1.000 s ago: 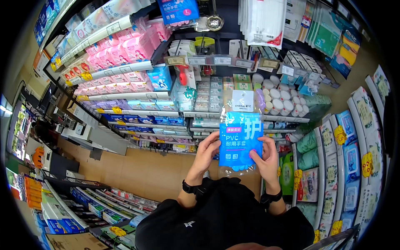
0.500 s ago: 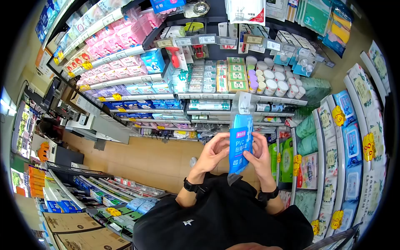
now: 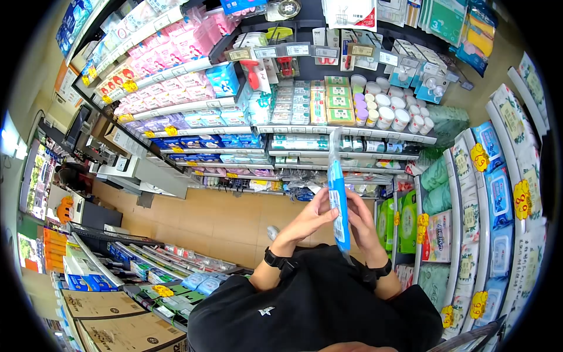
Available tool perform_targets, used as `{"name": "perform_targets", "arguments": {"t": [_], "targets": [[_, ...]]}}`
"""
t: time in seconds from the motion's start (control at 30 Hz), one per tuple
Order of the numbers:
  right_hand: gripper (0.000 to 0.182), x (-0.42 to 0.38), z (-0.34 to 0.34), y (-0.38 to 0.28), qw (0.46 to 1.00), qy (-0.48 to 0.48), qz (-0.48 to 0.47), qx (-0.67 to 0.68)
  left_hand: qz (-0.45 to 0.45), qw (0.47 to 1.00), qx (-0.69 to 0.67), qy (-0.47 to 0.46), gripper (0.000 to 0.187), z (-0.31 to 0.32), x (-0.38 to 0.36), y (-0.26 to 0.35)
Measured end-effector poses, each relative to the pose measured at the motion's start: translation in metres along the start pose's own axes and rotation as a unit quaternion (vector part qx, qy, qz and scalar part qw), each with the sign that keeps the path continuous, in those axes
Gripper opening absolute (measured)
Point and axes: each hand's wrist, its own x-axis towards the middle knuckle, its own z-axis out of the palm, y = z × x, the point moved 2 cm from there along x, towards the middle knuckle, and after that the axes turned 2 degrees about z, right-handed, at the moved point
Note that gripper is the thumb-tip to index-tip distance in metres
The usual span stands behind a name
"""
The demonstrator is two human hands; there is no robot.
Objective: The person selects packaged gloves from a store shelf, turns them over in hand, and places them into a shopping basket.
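Note:
A blue packet (image 3: 339, 205) with a clear top flap stands upright in front of my chest, turned nearly edge-on. My left hand (image 3: 314, 217) holds it from the left, thumb against its side. On the right, my right hand (image 3: 362, 222) is around its other edge, its fingers partly behind the packet. Both wrists wear black bands. Beyond the packet is a shelf with boxed goods (image 3: 339, 105) and white-lidded tubs (image 3: 385, 114).
Pink packs (image 3: 193, 44) line the upper left shelves. Wipes packs (image 3: 498, 196) fill the curved shelves on the right. Cardboard boxes (image 3: 105, 304) lie at the lower left. Tiled floor (image 3: 205, 226) shows behind the hands. A counter (image 3: 138, 176) stands at the left.
The blue packet has turned from its printed front facing me to nearly edge-on. Both hands have shifted with it, and the view has moved slightly.

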Motion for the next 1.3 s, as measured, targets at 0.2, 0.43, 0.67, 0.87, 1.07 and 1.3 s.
{"name": "perform_targets", "arguments": {"t": [0.2,0.43,0.67,0.87,1.07,1.3], "targets": [[0.051,-0.004,-0.009,-0.018,0.997,0.054,-0.053,-0.028,-0.008,0.992,0.013,0.126,0.067,-0.012,-0.001,0.008],[0.039,-0.007,-0.029,-0.030,0.991,0.117,-0.056,-0.024,0.074,0.983,0.037,0.162,0.052,-0.015,0.000,0.016],[0.034,-0.011,-0.043,-0.020,0.980,0.146,-0.057,-0.126,0.068,0.983,0.044,0.165,0.038,-0.014,-0.003,0.024],[0.033,-0.013,-0.041,-0.025,0.979,0.162,-0.064,-0.104,0.077,0.984,0.046,0.153,0.036,-0.014,-0.002,0.030],[0.032,-0.018,-0.035,-0.026,0.978,0.173,-0.053,-0.103,0.083,0.986,0.032,0.144,0.035,-0.013,-0.006,0.033],[0.031,-0.023,-0.032,-0.026,0.979,0.177,-0.056,-0.081,0.083,0.988,0.033,0.129,0.036,-0.012,-0.011,0.038]]}}
